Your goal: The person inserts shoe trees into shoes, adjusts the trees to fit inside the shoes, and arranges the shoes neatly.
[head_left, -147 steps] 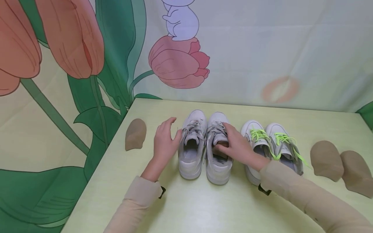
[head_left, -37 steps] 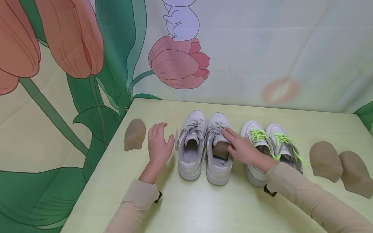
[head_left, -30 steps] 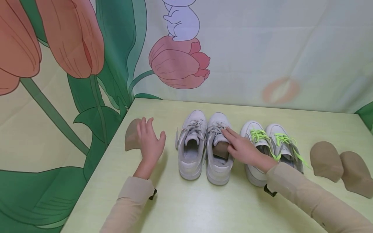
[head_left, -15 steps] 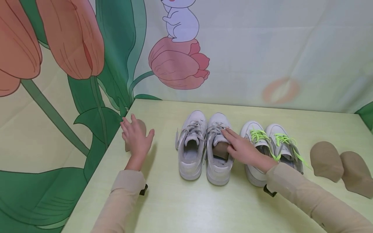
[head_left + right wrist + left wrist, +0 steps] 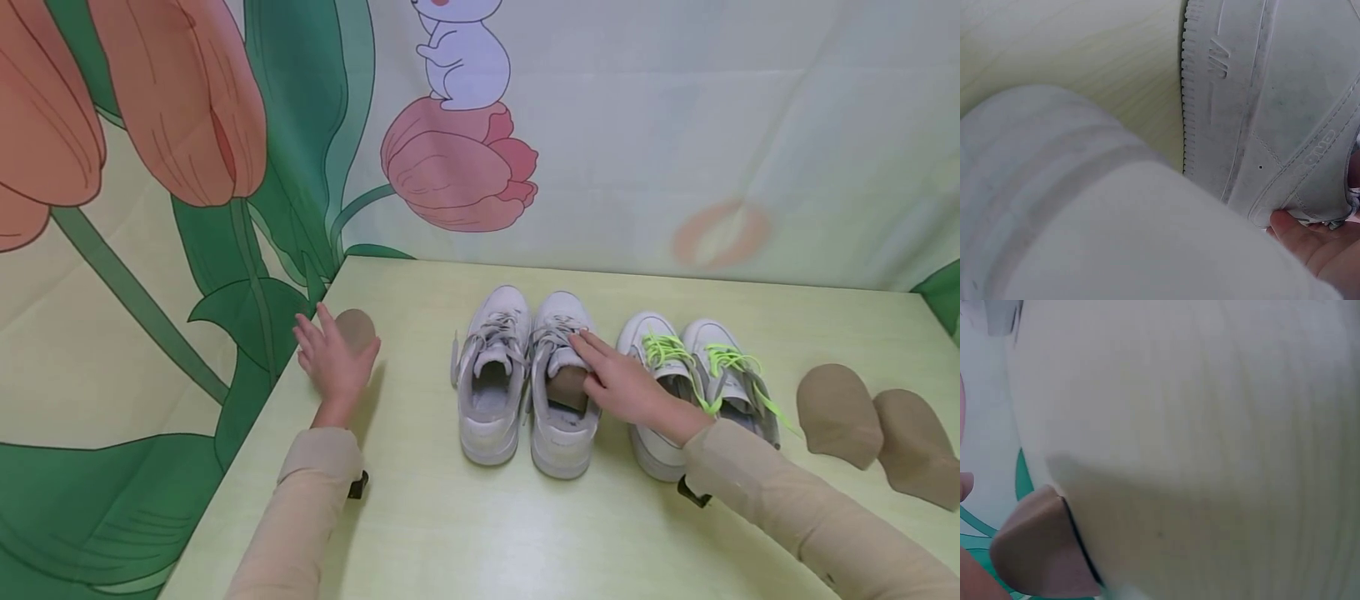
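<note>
At the table's left, my left hand (image 5: 337, 358) spreads its fingers over a brown moulded shoe insert (image 5: 356, 330); I cannot tell whether they touch. In the left wrist view the insert (image 5: 1044, 550) lies beside part of the thumb. With my right hand (image 5: 626, 385) I hold the right-hand white sneaker (image 5: 564, 450) by the side of its laces and opening. A brown insert (image 5: 568, 387) shows inside that opening. Fingers (image 5: 1291, 234) press the upper of the sneaker (image 5: 1297, 81) in the right wrist view. Its mate, a left-hand white sneaker (image 5: 491, 437), stands alongside.
Two white sneakers (image 5: 686, 350) with bright green laces stand right of the held one, partly behind my right forearm. Further right lie two more brown inserts (image 5: 840, 415). A fabric backdrop (image 5: 637, 150) with printed tulips hangs behind the pale table (image 5: 465, 533).
My left hand has moved left from beside the sneakers to over the left insert. The right thumb has left the sneaker's opening, and that hand has since stayed still at the laces.
</note>
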{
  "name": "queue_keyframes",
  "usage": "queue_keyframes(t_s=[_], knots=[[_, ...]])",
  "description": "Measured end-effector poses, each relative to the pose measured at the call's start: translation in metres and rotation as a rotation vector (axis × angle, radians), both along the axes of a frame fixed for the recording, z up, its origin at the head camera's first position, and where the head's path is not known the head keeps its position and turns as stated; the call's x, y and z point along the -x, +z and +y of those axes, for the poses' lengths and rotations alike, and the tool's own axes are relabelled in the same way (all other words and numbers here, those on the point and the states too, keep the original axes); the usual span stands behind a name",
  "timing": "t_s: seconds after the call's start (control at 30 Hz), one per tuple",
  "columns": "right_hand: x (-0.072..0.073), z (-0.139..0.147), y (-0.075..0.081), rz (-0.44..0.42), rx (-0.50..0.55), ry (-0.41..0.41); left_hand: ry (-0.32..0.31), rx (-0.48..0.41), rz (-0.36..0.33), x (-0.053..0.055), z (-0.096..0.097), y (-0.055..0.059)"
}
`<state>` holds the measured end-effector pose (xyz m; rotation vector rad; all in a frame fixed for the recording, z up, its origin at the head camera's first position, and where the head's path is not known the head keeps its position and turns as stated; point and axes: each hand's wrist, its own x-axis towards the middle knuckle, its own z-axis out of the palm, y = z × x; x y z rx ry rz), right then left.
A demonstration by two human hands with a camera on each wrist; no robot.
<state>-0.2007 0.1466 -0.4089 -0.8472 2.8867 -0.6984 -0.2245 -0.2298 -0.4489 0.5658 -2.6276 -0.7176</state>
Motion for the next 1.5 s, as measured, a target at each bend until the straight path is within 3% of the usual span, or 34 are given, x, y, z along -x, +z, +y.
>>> queue_keyframes(t_s=[0.17, 0.43, 0.6, 0.8, 1.17, 1.5], knots=[[0.0, -0.001, -0.002, 0.01, -0.003, 0.003, 0.017, -0.059, -0.027, -0.002, -0.006, -0.009], [-0.001, -0.003, -0.001, 0.019, -0.002, 0.003, 0.05, -0.143, 0.038, -0.003, -0.014, -0.022], [-0.001, -0.003, 0.0, 0.013, -0.006, -0.003, 0.034, -0.252, 0.059, -0.005, -0.016, -0.025], [-0.001, -0.002, 0.002, 0.01, -0.003, -0.005, 0.024, -0.304, 0.025, -0.007, -0.017, -0.025], [-0.001, -0.001, 0.001, 0.008, -0.006, -0.012, -0.018, -0.243, -0.042, -0.006, -0.02, -0.025], [-0.001, 0.0, 0.003, 0.013, -0.017, -0.016, -0.031, -0.247, -0.087, -0.009, -0.019, -0.019]])
